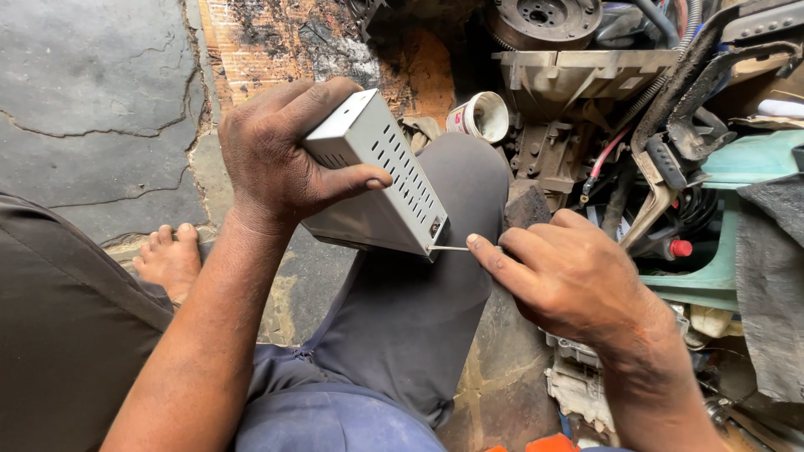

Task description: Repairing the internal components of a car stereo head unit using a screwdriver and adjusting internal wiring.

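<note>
Vented white metal casing [377, 180], long axis slanting down toward right hand [569, 276]; left hand [280, 159] clasps its upper end; right pinches thin screwdriver [450, 248], tip touching lower corner.

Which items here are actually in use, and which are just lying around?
In use: white vented box, gripped by left hand; thin screwdriver, held by right hand at the box's lower corner.

Lying about: tipped cup, flywheel, red-capped part, grey cloth.
</note>
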